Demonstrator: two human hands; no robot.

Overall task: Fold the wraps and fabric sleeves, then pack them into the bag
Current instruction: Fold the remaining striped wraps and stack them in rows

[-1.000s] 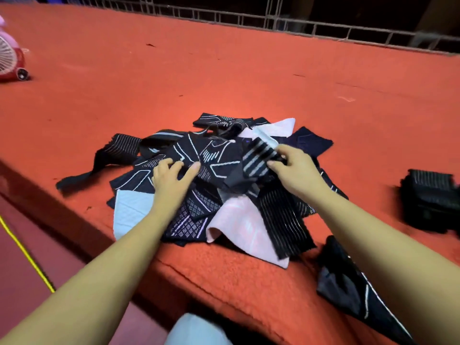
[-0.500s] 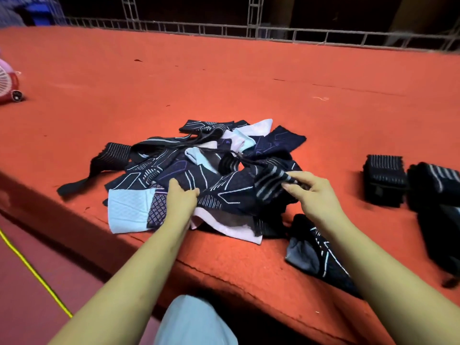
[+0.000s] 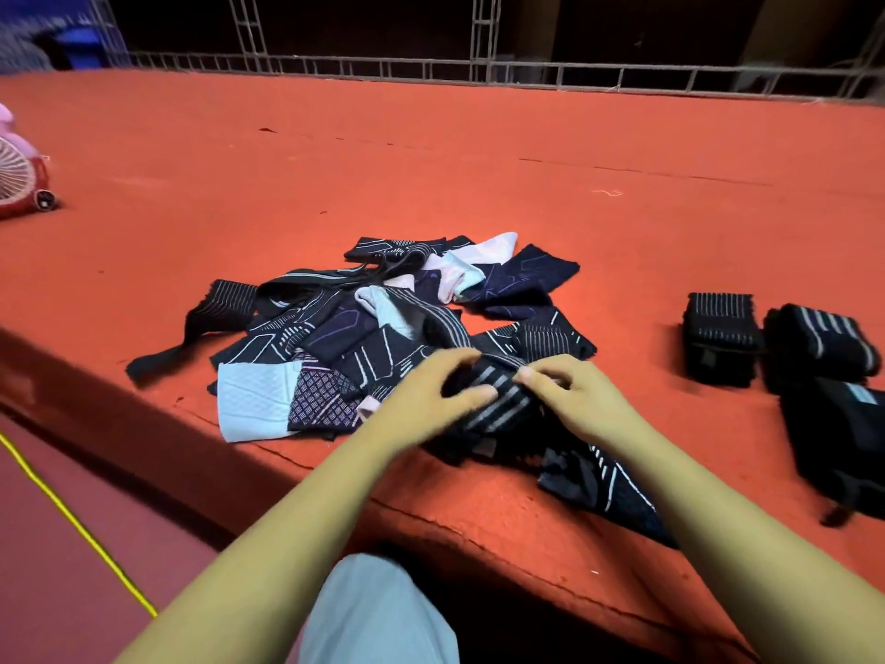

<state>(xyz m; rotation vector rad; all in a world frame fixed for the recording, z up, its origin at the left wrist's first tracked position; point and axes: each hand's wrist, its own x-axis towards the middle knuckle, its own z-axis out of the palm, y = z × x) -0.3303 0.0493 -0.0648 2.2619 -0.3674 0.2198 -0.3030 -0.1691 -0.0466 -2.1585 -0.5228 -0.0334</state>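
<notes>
Head view. Red carpeted platform (image 3: 431,151) fills most of the frame, with a metal truss railing (image 3: 431,69) along its far edge and darkness behind that. Pink fan (image 3: 19,179) sits on the carpet at far left, partly cut off. Yellow cord (image 3: 72,515) runs across the lower floor at left. Person's knee in light trousers (image 3: 378,611) shows at bottom centre, below the platform edge.

Loose pile (image 3: 364,337) of dark patterned wraps and sleeves lies mid-platform, unfolded and overlapping. A pale blue sleeve (image 3: 254,400) lies flat at the pile's near left corner.

Both hands meet at the near right side of the pile on a black striped wrap (image 3: 498,400). Left hand (image 3: 426,400): fingers curled over the wrap's left end, thumb underneath, gripping it. Right hand (image 3: 584,404): fingers bent, thumb and fingertips pinching the wrap's right end. The wrap is bunched between the hands, just above the carpet.

A dark sleeve with white lines (image 3: 598,476) lies under the right forearm near the platform edge.

At right, well apart from the pile, two rolled striped wraps (image 3: 718,337) (image 3: 819,342) sit side by side. Just in front of them lies a dark fabric item (image 3: 843,443); cannot tell if it is the bag.
</notes>
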